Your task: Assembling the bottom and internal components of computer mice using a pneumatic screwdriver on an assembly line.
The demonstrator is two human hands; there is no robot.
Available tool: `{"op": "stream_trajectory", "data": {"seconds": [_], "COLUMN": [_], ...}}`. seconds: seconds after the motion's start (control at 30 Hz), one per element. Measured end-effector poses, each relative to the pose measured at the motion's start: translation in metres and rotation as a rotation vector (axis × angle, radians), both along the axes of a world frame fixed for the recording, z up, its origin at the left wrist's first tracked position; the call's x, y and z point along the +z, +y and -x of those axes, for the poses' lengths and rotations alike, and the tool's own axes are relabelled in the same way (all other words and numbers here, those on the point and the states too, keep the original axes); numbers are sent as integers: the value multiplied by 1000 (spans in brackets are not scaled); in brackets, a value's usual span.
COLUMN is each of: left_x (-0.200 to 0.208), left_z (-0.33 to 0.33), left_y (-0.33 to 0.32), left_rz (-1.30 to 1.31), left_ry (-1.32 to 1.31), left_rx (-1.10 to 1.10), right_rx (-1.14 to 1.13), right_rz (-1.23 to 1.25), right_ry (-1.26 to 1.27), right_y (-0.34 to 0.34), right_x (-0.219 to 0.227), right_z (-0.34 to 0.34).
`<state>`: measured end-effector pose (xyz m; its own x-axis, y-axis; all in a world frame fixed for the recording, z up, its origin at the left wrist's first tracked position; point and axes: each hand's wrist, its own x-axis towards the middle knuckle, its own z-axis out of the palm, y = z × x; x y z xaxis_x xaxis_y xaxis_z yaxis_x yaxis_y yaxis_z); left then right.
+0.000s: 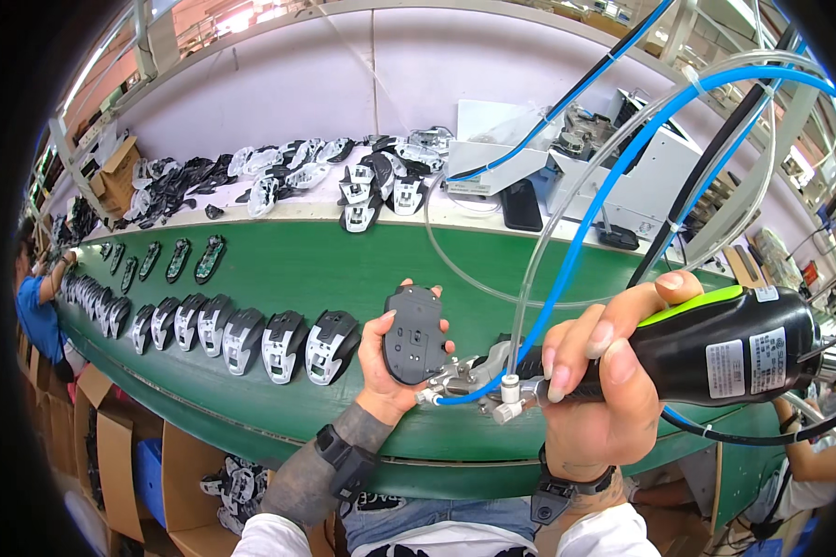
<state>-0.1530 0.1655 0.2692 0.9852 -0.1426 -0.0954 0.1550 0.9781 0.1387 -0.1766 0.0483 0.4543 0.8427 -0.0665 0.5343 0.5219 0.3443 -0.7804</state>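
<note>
My left hand (378, 376) grips a black computer mouse (414, 334), its flat underside turned up, with screw holes showing. The fingertips wrap its right side and the thumb presses its left. My right hand (608, 390) is closed around a black power screwdriver (734, 348) with a bright green lever, lying nearly level. Its metal front end and the fitting of a blue air hose (581, 255) point left, beside the lower edge of the mouse. Whether its tip touches the mouse I cannot tell.
A row of grey-and-black mouse shells (284, 346) curves along the green belt (362, 265), with several circuit boards (210, 259) behind. Loose mouse parts (283, 172) cover the shelf beside a white machine (622, 162). Hoses hang at right. Another person (37, 302) is at far left.
</note>
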Motion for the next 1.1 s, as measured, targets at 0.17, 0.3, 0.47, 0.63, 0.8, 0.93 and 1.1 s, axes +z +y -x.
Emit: {"op": "stream_trajectory", "data": {"seconds": [0.17, 0.3, 0.47, 0.63, 0.8, 0.93, 1.1], "left_x": [1, -13, -14, -14, -2, -1, -3], "left_z": [2, -3, -2, 3, 7, 12, 6], "left_y": [1, 1, -6, -6, -8, -6, 0], "left_rz": [13, -139, -152, -83, -30, 13, -749], "left_ry": [6, 143, 149, 102, 80, 60, -41], "left_rx": [0, 31, -22, -57, -98, -118, -109], "right_rx": [-21, -51, -39, 45, -5, 47, 51], "right_rz": [47, -18, -108, -140, -25, -13, 70], "right_ry": [-15, -97, -78, 14, -61, -29, 4], "right_y": [3, -2, -17, 0, 7, 11, 4], "right_x": [0, 8, 17, 13, 8, 9, 16], "right_z": [-1, -5, 5, 10, 7, 10, 7]}}
